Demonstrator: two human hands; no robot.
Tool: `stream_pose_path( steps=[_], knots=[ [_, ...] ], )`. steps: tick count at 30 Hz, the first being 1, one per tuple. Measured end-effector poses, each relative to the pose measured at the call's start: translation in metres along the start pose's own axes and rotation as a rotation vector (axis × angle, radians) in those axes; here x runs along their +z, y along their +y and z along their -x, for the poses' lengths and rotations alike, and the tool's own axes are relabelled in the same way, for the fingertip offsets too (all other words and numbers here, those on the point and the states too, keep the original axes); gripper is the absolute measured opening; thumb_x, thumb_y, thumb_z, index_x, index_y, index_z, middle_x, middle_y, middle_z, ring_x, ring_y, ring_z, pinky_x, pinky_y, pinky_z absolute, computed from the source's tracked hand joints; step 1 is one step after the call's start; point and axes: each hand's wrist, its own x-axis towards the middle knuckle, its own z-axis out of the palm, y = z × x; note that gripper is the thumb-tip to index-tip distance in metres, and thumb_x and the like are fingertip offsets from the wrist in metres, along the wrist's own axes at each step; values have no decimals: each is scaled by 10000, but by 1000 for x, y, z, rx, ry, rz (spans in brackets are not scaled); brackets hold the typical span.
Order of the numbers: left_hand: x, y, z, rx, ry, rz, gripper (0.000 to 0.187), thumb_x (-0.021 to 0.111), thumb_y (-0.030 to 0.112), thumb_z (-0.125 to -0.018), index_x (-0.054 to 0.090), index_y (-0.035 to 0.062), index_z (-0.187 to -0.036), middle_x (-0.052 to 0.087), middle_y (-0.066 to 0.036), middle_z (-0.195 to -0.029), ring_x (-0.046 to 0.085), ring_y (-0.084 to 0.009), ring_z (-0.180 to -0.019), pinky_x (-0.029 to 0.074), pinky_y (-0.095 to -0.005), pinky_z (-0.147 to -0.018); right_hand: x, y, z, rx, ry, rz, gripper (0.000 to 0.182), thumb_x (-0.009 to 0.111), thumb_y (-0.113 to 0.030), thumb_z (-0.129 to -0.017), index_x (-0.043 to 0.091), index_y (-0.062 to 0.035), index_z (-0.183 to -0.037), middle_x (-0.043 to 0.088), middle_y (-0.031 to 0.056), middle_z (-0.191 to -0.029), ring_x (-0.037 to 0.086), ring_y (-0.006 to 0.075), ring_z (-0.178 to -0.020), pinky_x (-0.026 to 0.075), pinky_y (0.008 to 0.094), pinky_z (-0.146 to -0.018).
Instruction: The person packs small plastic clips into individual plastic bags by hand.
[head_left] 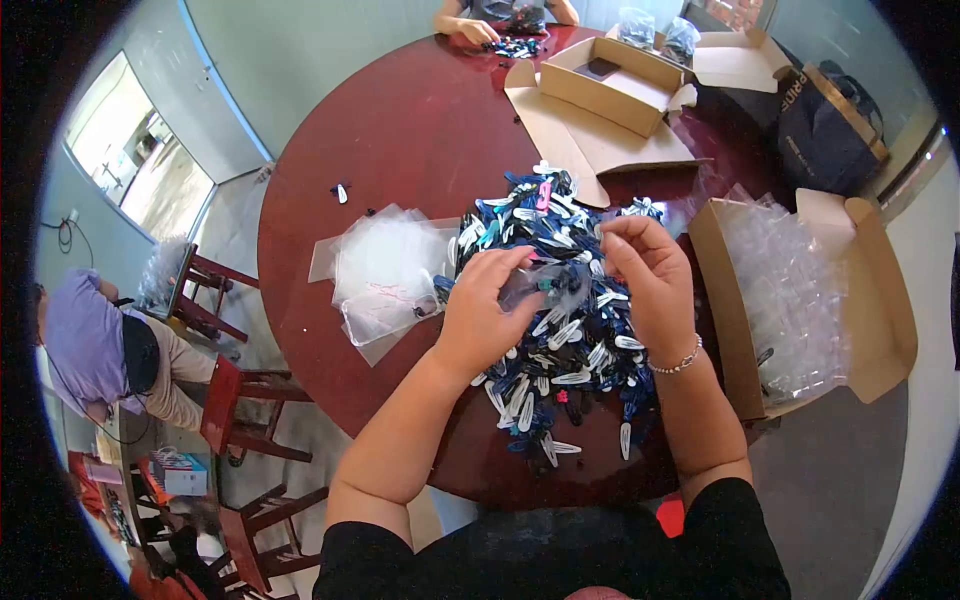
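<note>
A heap of blue, black and white snap hair clips (560, 300) lies on the round dark-red table (400, 130). Over the heap, my left hand (485, 310) and my right hand (650, 285) together hold a small clear plastic bag (545, 285) with a few clips inside. My right fingers pinch its upper edge; my left fingers grip its other side. My right wrist wears a bead bracelet.
A stack of clear bags (385, 275) lies left of the heap. A cardboard box of filled bags (800, 290) stands at the right, an open box (610, 85) behind. Another person's hands (475, 28) work with clips at the far edge. Someone sits at the left by red stools (240, 400).
</note>
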Motion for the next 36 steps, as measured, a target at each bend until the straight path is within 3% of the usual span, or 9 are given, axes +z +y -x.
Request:
stream_pose_path(
  steps=[2,3,6,14,17,20,23,28,36],
  knots=[
    [8,-11,2,-133,156,423,531,755,39,-750,563,10,-1245,630,-115,-1083,609,-256,-1056,484,-362,-915,-10,1,-5,2,-47,182,109,606,-50,-937,649,-1,-1025,638,2,-864,564,51,-778,446,191,-703],
    [2,-3,2,-132,145,599,540,691,-54,-818,523,32,-1324,605,-83,-1196,550,-192,-1182,446,-357,-1007,-13,1,-7,7,-63,366,132,625,-50,-923,648,6,-1040,663,11,-880,587,62,-813,464,207,-733],
    [-9,5,-3,-288,105,917,568,699,-44,-806,516,40,-1338,588,-97,-1264,541,-207,-1214,437,-357,-1010,-10,-1,-3,-181,-138,672,262,685,-44,-859,639,9,-1111,687,52,-946,634,132,-904,490,273,-843],
    [-19,-2,-3,-368,-431,1174,682,713,99,-770,466,-27,-1393,576,-144,-1326,525,-252,-1256,384,-378,-1070,11,-5,7,-313,-324,629,429,733,-43,-778,610,-16,-1188,611,125,-1242,584,221,-1156,442,335,-994],
    [-21,-1,-3,-393,-544,1090,636,703,62,-761,504,-48,-1355,600,-140,-1298,544,-221,-1232,392,-356,-1062,5,-9,5,-132,-566,471,243,715,-17,-793,672,-18,-1031,683,92,-1078,639,170,-963,497,306,-853],
    [-16,-2,-2,-374,-440,1075,509,679,35,-833,543,-24,-1320,624,-93,-1241,578,-158,-1129,450,-302,-970,2,-14,8,-242,-346,628,100,740,-40,-811,673,2,-872,688,45,-824,637,125,-781,507,268,-721],
    [-13,-9,-3,-491,-303,1055,483,675,29,-852,551,0,-1318,634,-107,-1232,593,-181,-1131,457,-320,-985,-15,-29,4,-108,-70,480,76,728,-44,-848,663,-4,-847,669,-4,-826,595,32,-764,481,187,-659],
    [-17,-7,-6,-519,-244,1046,411,660,28,-875,584,4,-1279,665,-113,-1156,617,-172,-1083,479,-306,-954,-55,-74,22,-269,267,786,117,756,-77,-828,650,-28,-830,636,-28,-770,571,42,-679,464,196,-606],
    [-10,-3,-2,-438,-259,967,351,648,7,-887,603,-8,-1235,682,-105,-1102,634,-142,-1017,495,-275,-907,-164,-71,73,-140,655,892,123,738,-100,-857,653,-14,-833,654,1,-782,569,32,-693,453,193,-623]
  ],
)
